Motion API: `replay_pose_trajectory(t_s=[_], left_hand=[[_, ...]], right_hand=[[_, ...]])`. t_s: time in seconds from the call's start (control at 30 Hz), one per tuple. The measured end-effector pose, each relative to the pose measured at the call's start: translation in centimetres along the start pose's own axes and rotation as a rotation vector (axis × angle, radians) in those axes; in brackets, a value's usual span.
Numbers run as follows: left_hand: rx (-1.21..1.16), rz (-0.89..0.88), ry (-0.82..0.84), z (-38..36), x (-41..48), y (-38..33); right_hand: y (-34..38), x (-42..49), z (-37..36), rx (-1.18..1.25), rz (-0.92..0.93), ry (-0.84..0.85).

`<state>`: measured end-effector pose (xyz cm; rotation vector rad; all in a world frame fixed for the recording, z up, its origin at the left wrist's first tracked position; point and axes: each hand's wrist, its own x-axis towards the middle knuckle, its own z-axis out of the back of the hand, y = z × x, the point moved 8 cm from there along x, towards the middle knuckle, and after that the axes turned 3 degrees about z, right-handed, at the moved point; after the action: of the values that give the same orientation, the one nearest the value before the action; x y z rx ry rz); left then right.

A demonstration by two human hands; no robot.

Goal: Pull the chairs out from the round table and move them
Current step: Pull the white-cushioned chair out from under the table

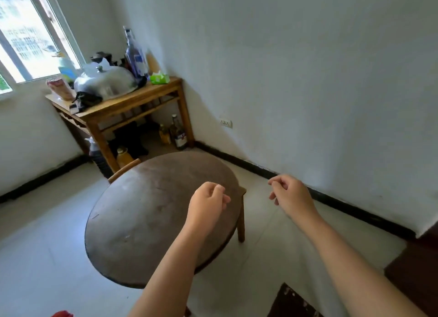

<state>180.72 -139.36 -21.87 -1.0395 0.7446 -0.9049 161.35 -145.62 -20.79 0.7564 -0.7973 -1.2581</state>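
Observation:
A dark round table [142,217] stands in the middle of the tiled floor. One wooden chair is tucked under its far left side, only its curved backrest [124,169] showing. Another chair sits under the right side, with a seat corner and a leg [241,224] visible. My left hand [208,204] hovers over the table's right part, fingers loosely curled, holding nothing. My right hand [288,193] hangs in the air to the right of the table, over the floor, also loosely curled and holding nothing.
A wooden side table [132,101] stands in the far corner under the window, loaded with a metal dome cover [105,82], bottles and a tissue pack; more bottles [179,133] stand beneath it. A white wall with black skirting runs along the right. Dark furniture [412,267] sits at lower right.

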Motion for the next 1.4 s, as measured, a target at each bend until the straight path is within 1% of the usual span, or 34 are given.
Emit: replay_pose_trajectory(t_s=[0.13, 0.23, 0.3, 0.43, 0.63, 0.77, 0.9, 1.03, 1.13, 1.23, 1.4], left_hand=[[0.020, -0.029, 0.062, 2.5, 5.4, -1.1], [0.015, -0.066, 0.071, 3.0, 9.2, -2.9], [0.005, -0.080, 0.111, 2.0, 11.0, -3.6], [0.038, -0.041, 0.180, 0.1, 13.9, -2.9], [0.067, 0.021, 0.134, -0.4, 21.1, -2.0], [0.065, 0.004, 0.108, -4.5, 26.9, -3.4], [0.018, -0.009, 0.123, -13.1, 35.6, -6.6], [-0.043, -0.001, 0.111, -21.3, 44.3, -10.8], [-0.058, 0.006, 0.053, -24.5, 50.3, -13.8], [-0.058, 0.023, -0.026, -25.0, 55.2, -15.4], [-0.071, 0.086, -0.172, -22.6, 62.0, -15.6]], right_hand=[[1.9, 2.5, -3.8, 0.070, -0.069, -0.045], [2.7, 4.6, -3.6, 0.112, -0.087, -0.092], [2.8, 6.3, -2.9, 0.116, -0.089, -0.114], [2.1, 9.8, -2.7, 0.138, -0.106, -0.147], [0.1, 16.3, -4.4, 0.207, -0.139, -0.123], [-2.0, 23.2, -3.7, 0.213, -0.131, -0.101], [-5.4, 34.6, -0.2, 0.188, -0.095, -0.108], [-8.1, 46.1, 2.5, 0.159, -0.055, -0.058], [-8.3, 53.8, 2.5, 0.136, -0.018, 0.038], [-7.2, 60.2, 1.9, 0.142, 0.017, 0.108], [-4.7, 68.0, -1.7, 0.175, 0.077, 0.253]])
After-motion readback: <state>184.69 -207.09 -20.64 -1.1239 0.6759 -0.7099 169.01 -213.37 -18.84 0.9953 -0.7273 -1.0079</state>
